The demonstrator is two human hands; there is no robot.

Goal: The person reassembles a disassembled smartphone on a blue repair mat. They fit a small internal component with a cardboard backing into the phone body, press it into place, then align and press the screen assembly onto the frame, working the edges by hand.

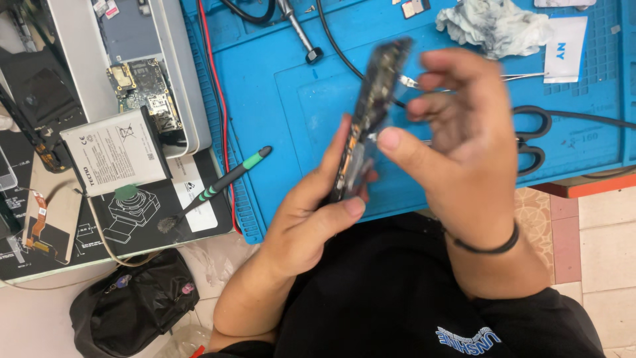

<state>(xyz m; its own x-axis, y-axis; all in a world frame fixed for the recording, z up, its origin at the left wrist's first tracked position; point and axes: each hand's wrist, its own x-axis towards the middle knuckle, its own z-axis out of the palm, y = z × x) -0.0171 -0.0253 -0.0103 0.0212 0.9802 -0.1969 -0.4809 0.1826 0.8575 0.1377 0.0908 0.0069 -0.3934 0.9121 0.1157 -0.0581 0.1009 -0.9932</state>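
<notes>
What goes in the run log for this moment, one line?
left hand: grips circuit board edge-on | right hand: tweezers at board | below: blue mat | brush idle at left

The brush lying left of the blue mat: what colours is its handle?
The brush has a black handle with green bands, clearest in the head view.

Between the left hand (311, 219) and the right hand (457, 146) stands only the dark, narrow circuit board (371, 113) they hold edge-on; no gap there. Beyond the hands, the blue silicone work mat (278, 93) lies mostly bare, a passable stretch. Farther ahead, a black cable (334, 43) and a metal-shafted screwdriver (298, 30) cross it. Outward of the right hand, black-handled scissors (533, 136) and a crumpled grey-white cloth (493, 26) block the way. Outward of the left hand, a black brush with green grip (222, 182) and a white flat battery (116, 152) crowd the edge.
</notes>
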